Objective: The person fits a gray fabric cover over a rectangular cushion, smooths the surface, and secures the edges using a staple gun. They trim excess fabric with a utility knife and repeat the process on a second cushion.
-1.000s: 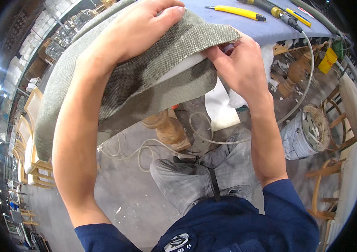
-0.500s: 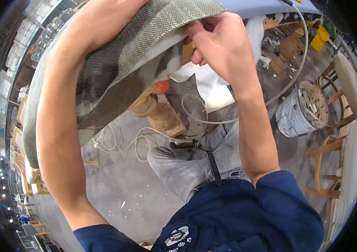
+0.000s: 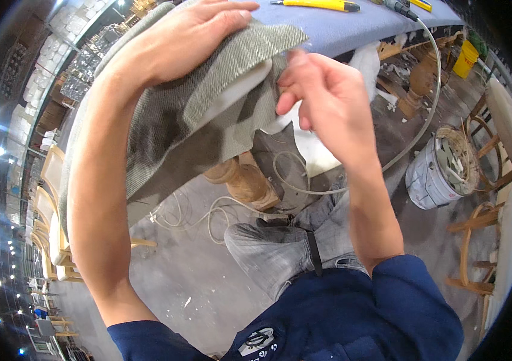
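Note:
Grey-green woven fabric (image 3: 171, 114) drapes over a padded piece in front of me, its loose edge folded up to show a pale lining or padding (image 3: 238, 90). My left hand (image 3: 201, 37) lies flat on top of the fabric, fingers stretched out to the right. By the fabric's right corner, my right hand (image 3: 331, 99) has its fingers curled in against the edge, slightly blurred; they seem to pinch the cloth. A turned wooden leg (image 3: 247, 183) shows below the fabric. White sheet material (image 3: 316, 147) hangs behind my right wrist.
A yellow-handled tool (image 3: 322, 5) and an air-hose fitting (image 3: 400, 8) lie on the blue padded surface (image 3: 352, 27). The pale hose (image 3: 427, 114) loops down to the floor. A scrap-filled white bucket (image 3: 433, 174) and wooden chairs (image 3: 475, 240) stand at the right; more chairs (image 3: 51, 222) stand at the left.
My right hand has moved down from under the fabric's edge, its fingers now more exposed. The left hand has come further into view, and the yellow tool now shows at the top.

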A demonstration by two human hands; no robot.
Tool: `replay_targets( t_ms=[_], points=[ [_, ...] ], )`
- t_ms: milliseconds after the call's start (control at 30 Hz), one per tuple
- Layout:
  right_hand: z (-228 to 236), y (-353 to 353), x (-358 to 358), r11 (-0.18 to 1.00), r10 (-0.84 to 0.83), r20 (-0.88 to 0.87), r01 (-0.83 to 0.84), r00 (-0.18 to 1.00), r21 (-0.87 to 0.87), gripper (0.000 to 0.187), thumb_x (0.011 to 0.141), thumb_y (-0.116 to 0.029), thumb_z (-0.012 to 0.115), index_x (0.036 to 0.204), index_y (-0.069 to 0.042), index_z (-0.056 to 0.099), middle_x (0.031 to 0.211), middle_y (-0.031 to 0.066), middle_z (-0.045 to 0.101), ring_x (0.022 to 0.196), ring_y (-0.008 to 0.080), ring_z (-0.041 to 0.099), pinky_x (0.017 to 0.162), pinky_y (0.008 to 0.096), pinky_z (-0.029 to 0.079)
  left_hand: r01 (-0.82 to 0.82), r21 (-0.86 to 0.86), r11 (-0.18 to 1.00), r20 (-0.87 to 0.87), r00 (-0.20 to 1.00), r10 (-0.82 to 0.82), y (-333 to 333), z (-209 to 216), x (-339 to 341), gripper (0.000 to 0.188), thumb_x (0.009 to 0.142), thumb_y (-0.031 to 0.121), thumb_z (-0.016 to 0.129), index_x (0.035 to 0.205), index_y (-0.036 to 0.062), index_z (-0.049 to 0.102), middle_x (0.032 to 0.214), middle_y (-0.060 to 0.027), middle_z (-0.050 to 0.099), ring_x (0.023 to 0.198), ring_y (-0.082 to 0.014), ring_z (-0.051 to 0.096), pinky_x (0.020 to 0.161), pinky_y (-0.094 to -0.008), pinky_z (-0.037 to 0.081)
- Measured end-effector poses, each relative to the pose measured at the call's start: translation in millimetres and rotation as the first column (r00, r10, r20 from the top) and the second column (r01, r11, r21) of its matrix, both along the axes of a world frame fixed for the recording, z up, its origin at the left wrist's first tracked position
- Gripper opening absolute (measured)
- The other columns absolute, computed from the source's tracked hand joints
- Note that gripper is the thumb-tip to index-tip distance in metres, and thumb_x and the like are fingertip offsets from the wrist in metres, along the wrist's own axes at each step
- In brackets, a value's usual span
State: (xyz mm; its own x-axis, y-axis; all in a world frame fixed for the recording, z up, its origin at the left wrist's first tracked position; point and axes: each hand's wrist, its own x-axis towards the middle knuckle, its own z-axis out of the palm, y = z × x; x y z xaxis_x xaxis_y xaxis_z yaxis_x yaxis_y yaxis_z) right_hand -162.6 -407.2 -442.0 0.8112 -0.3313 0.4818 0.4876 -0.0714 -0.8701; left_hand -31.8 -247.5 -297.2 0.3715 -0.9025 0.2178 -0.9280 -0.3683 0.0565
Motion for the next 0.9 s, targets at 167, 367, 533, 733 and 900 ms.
replay_targets(
  t_ms=[167,367,533,733,900],
  points=[
    [22,-17,3,0.675,0.635,0.031,-0.575,0.772,0.462,0.094,0.104,-0.077,0.023,0.101,0.004,0.070,0.078,0.0174,0.074,0.045,0.0187,0.063,0.044,0.0270,0.052,0.004,0.120,0.993,-0.022,1.000,-0.001,-10,4,-11,0.052,0.110,0.035,0.047,0.151,0.0053,0.056,0.160,-0.0202,0.047,0.152,-0.0356,0.040,0.125,-0.0423,0.030],
    [10,-4,6,0.643,0.664,-0.008,-0.565,0.748,0.517,0.065,0.108,-0.062,0.046,0.108,0.000,0.067,0.080,0.0120,0.074,0.052,0.0141,0.064,0.046,0.0248,0.049,-0.035,0.135,0.990,0.123,0.992,0.018,-3,-8,-16,0.049,0.109,0.038,0.051,0.150,0.0124,0.058,0.159,-0.0277,0.044,0.153,-0.0413,0.037,0.125,-0.0472,0.028],
    [-47,20,9,0.598,0.627,0.126,-0.579,0.769,0.554,0.055,0.113,-0.050,0.046,0.102,-0.001,0.069,0.080,0.0094,0.073,0.062,0.0116,0.067,0.053,0.0236,0.051,-0.059,0.164,0.985,0.180,0.983,0.029,-12,-13,-23,0.047,0.106,0.036,0.057,0.149,0.0165,0.060,0.160,-0.0299,0.042,0.151,-0.0448,0.039,0.123,-0.0481,0.033],
    [-63,25,23,0.700,0.536,0.220,-0.575,0.815,0.425,0.051,0.114,-0.044,0.047,0.102,0.000,0.070,0.084,0.0062,0.073,0.071,0.0111,0.068,0.060,0.0251,0.054,-0.080,0.179,0.981,0.209,0.977,0.042,-14,-8,-29,0.046,0.101,0.033,0.063,0.145,0.0188,0.064,0.161,-0.0299,0.042,0.148,-0.0473,0.043,0.119,-0.0499,0.038],
    [-73,28,24,0.734,0.515,0.180,-0.540,0.838,0.412,0.048,0.114,-0.038,0.049,0.104,0.004,0.070,0.088,0.0060,0.072,0.074,0.0143,0.071,0.066,0.0286,0.060,-0.149,0.241,0.959,0.257,0.963,0.085,-25,-13,-38,0.050,0.090,0.022,0.067,0.140,0.0192,0.067,0.158,-0.0259,0.047,0.147,-0.0505,0.043,0.119,-0.0575,0.036]
  ],
)
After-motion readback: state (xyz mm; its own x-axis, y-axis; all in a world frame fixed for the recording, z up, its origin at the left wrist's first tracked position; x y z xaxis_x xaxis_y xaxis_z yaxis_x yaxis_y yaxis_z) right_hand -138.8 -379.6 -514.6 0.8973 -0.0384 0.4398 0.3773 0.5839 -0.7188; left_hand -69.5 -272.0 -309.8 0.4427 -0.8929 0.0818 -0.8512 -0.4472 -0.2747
